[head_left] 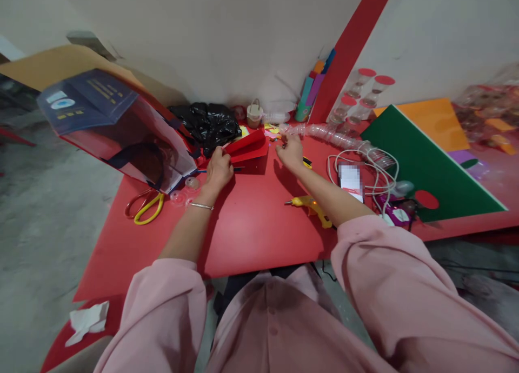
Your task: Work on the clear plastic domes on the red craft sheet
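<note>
My left hand (220, 169) is closed on the near left corner of a folded red sheet (248, 150), which stands partly open on the red table. To the right of the sheet, my right hand (290, 150) reaches toward small coloured paper scraps (272, 132); its fingers are bent together, and whatever they hold is too small to make out. Below my right forearm lies a yellow glue gun (310, 205) with its nozzle pointing left. A yellow and black tool (307, 162) is partly hidden beside my right wrist.
At left stand an open box (121, 130) and scissors (149, 211) with yellow and red handles. A black plastic bag (205, 124) lies behind. To the right are a phone (351, 181), a white cable (395, 170), clear cups (324, 134) and a green board (430, 173).
</note>
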Demonstrator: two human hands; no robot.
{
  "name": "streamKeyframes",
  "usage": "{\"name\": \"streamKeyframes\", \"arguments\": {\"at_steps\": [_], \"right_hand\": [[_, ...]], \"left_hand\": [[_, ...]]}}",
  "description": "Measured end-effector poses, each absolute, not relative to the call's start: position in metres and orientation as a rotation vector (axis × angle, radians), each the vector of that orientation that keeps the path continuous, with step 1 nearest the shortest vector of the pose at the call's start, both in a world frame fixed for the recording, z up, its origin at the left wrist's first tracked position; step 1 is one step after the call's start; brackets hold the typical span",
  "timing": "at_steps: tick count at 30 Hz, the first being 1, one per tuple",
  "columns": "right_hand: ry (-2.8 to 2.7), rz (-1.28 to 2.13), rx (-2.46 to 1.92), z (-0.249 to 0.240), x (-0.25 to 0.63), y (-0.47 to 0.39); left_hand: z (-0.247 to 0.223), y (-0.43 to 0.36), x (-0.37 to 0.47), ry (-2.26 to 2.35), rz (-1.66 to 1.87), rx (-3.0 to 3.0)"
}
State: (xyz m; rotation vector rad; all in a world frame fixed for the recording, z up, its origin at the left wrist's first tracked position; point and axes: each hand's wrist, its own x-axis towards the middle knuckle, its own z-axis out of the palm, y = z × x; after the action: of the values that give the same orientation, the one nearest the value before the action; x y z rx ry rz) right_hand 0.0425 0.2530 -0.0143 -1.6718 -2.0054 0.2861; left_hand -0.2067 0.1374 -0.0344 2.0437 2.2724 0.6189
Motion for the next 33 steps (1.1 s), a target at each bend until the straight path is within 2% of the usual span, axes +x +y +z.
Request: {"name": "streamKeyframes", "arguments": {"at_steps": [4,13,24,30,33], "right_hand": [[-2.014,0.039,-1.786,-0.011,0.062,0.282],[-2.172,0.001,-1.912,-0.013,0.057,0.335],[-2.151,0.077,-1.929,-0.023,0.058,0.349],[-2.179,0.086,-1.824,-0.009,0.071,0.347],[-2.314,0.117,-1.666,0.012,0.084,0.341]], "left_hand": [[-0.035,0.138,-0.208,2.268,0.625,2.054],[-0.030,0.132,-0.204,2.298,0.535,2.114],[-0.018,0.116,-0.181,2.216,0.258,2.224],[0.009,0.121,-0.155,2.072,0.597,2.010],[0.018,0.135,-0.145,1.776,0.643,1.792]]}}
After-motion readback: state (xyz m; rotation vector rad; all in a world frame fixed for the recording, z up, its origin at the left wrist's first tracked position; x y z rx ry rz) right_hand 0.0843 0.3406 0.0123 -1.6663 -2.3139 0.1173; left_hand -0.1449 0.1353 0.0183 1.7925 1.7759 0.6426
